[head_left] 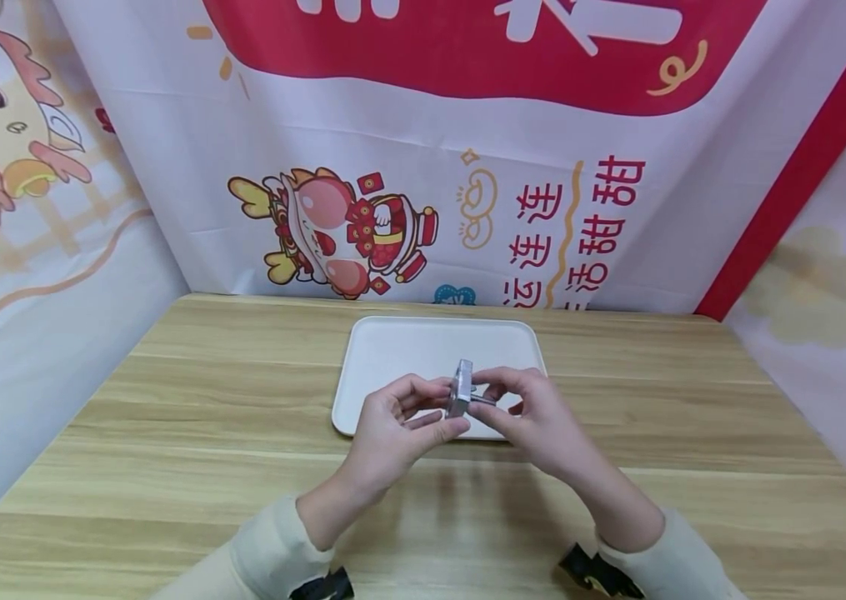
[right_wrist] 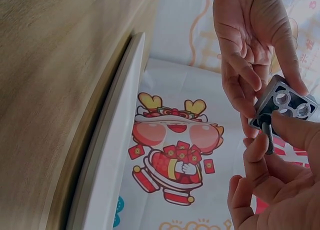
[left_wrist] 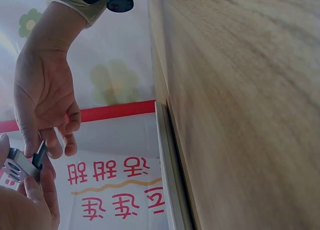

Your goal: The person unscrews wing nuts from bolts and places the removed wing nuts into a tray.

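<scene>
Over the front part of the white tray (head_left: 400, 342), my left hand (head_left: 395, 421) holds a small silver metal block (head_left: 461, 388) between thumb and fingers. Several round holes show on the block's face in the right wrist view, where the block (right_wrist: 286, 101) is tilted. A dark threaded bolt (right_wrist: 268, 137) sticks out from a corner of that face. My right hand (head_left: 538, 419) pinches the bolt between thumb and index finger, its fingertips close to the block. In the left wrist view the bolt (left_wrist: 40, 152) points away from the block toward my right hand (left_wrist: 47, 85).
Under the hands and tray lies a wood-grain table (head_left: 242, 350). A printed cloth (head_left: 182, 192) with cartoon figures and red lettering stands behind it, with more cloth at both sides. Black straps (head_left: 598, 573) sit at the wrists over pale sleeves.
</scene>
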Demonstrator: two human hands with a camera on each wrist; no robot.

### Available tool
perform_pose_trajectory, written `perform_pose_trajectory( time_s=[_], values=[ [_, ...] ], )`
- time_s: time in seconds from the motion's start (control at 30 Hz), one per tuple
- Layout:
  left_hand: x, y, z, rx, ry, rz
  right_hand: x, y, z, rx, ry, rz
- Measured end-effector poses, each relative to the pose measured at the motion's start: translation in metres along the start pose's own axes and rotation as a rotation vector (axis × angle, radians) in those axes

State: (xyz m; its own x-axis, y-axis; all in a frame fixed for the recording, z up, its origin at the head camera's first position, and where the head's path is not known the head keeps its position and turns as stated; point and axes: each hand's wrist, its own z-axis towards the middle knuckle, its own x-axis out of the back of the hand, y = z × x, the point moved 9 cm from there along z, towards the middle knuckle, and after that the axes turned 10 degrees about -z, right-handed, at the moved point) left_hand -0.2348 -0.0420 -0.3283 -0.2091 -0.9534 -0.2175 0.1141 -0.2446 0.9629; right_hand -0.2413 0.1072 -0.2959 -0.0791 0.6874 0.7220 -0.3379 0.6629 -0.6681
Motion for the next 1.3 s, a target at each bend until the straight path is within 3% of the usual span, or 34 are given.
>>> perform_pose_trajectory(
  time_s=[0.2,0.43,0.57,0.67,0.8,0.97,1.3],
  values=[
    [0.001,0.001,0.000,0.021,-0.020,0.021,0.003,-0.001,-0.001,0.003,0.033,-0.022],
    [-0.002,0.009,0.000,0.002,-0.099,0.125,0.005,-0.001,-0.002,0.011,0.052,-0.005],
    [-0.001,0.011,0.000,-0.003,-0.085,0.131,0.005,-0.002,-0.002,0.029,0.030,0.043],
    [0.001,0.010,0.000,-0.007,-0.054,0.109,0.001,0.003,-0.001,0.011,-0.024,0.126],
    [0.001,0.008,0.000,-0.019,-0.035,0.089,-0.008,0.014,0.000,-0.087,-0.139,0.233],
    [0.000,0.006,0.000,-0.019,-0.028,0.078,-0.017,0.021,0.000,-0.156,-0.233,0.284],
    [-0.008,0.004,-0.004,-0.061,-0.082,0.090,-0.031,0.025,-0.003,-0.198,-0.373,0.431]
  ],
)
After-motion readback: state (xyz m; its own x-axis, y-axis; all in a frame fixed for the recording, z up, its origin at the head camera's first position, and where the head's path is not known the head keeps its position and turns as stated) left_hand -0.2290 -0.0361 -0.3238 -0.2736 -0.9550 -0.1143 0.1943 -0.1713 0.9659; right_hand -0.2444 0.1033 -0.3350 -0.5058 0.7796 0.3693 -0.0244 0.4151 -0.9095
